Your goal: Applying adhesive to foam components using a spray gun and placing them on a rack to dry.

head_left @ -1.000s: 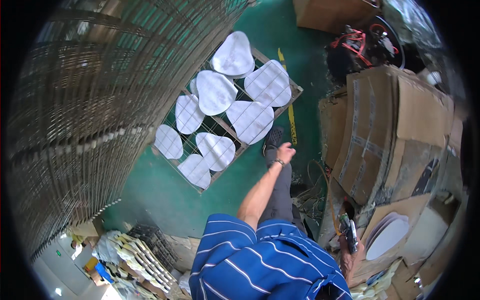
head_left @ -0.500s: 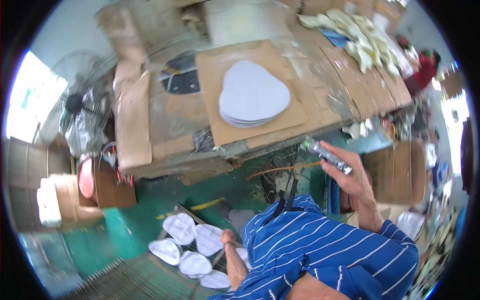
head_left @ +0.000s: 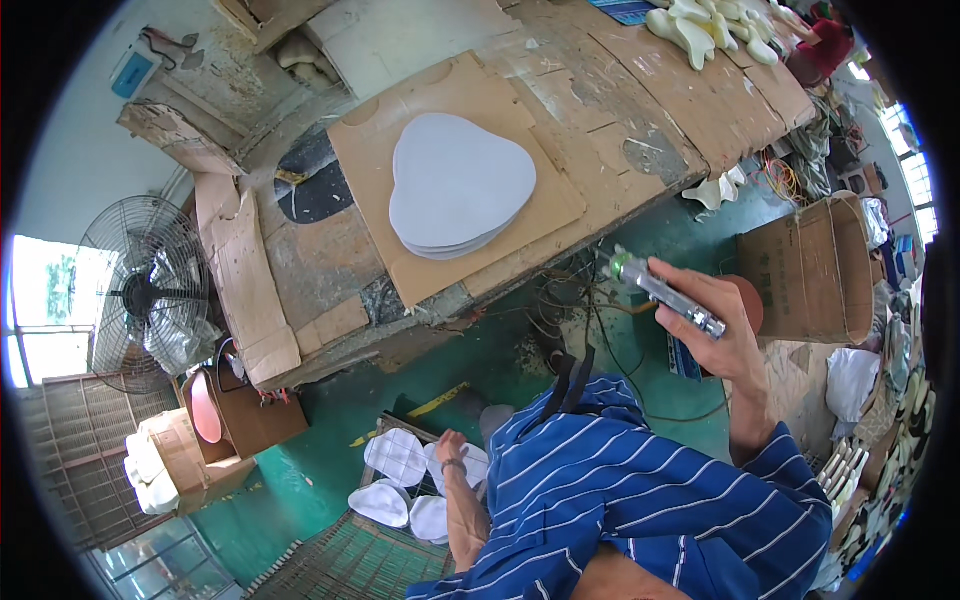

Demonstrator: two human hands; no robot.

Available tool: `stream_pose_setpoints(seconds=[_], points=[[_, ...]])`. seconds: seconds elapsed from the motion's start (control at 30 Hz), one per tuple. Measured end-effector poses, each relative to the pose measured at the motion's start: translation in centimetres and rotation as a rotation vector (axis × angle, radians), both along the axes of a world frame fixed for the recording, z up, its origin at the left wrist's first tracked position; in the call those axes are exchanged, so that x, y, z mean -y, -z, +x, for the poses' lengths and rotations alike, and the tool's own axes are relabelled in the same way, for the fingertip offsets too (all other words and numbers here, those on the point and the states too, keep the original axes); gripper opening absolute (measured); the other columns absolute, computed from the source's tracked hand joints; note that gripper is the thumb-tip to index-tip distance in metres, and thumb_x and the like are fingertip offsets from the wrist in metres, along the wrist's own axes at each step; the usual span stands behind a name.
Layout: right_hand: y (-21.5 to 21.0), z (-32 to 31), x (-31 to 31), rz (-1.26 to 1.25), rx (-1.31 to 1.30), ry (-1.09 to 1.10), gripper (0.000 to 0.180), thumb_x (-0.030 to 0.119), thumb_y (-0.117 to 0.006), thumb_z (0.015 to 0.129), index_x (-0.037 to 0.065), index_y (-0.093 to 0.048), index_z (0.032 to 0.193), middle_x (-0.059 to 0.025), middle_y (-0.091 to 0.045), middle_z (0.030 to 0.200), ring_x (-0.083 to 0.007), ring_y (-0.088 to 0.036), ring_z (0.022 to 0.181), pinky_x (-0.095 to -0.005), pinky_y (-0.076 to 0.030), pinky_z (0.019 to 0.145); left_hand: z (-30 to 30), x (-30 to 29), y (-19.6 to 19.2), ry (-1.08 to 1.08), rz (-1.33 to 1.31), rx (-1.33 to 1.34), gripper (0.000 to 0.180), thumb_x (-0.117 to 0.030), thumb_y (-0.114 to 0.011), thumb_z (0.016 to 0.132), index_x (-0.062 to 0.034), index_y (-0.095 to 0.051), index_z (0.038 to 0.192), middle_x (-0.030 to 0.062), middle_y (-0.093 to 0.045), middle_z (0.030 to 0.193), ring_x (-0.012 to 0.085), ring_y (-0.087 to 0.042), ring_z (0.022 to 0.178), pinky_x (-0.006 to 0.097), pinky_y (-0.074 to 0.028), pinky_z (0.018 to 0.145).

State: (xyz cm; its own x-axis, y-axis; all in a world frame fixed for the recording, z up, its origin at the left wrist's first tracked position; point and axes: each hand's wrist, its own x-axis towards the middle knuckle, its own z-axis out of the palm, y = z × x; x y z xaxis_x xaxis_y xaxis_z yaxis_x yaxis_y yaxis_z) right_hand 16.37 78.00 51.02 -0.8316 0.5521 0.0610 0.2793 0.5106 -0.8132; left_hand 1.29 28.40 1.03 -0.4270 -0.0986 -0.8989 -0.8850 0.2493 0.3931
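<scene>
My right hand [head_left: 722,318], raised at the table's near side, is closed around a silver handheld tool with a green collar [head_left: 672,292], which looks like a spray gun. Its front end points left, toward the table edge. Low on the left, my left hand [head_left: 452,448] has its fingers curled at the edge of a wire rack [head_left: 425,428]; what they grip is hidden. Several white rounded pads lie on this rack, one pad [head_left: 455,468] right beside that hand. A stack of white, rounded three-lobed sheets [head_left: 462,185] rests on a cardboard sheet [head_left: 555,205].
The cardboard-covered worktable [head_left: 625,135] spans the far side. A standing fan [head_left: 140,290] and cardboard boxes [head_left: 265,420] are at the left. Cables [head_left: 600,335] hang below the table edge. A large open carton [head_left: 805,270] stands right. Cream-coloured pieces [head_left: 690,30] lie at the table's far right.
The view has turned, so the table and stack appear tilted and shifted left. My right hand still holds the tool; my left hand stays at the rack.
</scene>
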Motion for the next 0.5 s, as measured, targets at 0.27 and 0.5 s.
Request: stream_pose_setpoints(seconds=[0.27,0.5], points=[[0.5,-1.5,-1.5,0.054,-0.069,0.022,0.054,-0.001,-0.075,0.085,0.001,-0.061,0.138,-0.0178,-0.071,0.103,-0.0289,-0.07,0.086,-0.034,-0.053,0.078,-1.6,-3.4,-1.6,0.092,0.024,-0.103,0.047,-0.022,-0.066,0.096,-0.0054,-0.057,0.139,0.0123,-0.072,0.114,0.0281,-0.071,0.102,0.049,-0.057,0.086],[-0.2,0.3,-2.5,0.072,0.055,-0.009,0.056,-0.003,-0.075,0.083,0.002,-0.062,0.137,-0.0182,-0.072,0.105,-0.0318,-0.071,0.09,-0.035,-0.054,0.08,2.8,-0.2,1.1,0.743,-0.176,-0.074,0.034,-0.029,-0.063,0.096,-0.0152,-0.064,0.128,0.0081,-0.072,0.118,0.0286,-0.071,0.105,0.051,-0.055,0.089]])
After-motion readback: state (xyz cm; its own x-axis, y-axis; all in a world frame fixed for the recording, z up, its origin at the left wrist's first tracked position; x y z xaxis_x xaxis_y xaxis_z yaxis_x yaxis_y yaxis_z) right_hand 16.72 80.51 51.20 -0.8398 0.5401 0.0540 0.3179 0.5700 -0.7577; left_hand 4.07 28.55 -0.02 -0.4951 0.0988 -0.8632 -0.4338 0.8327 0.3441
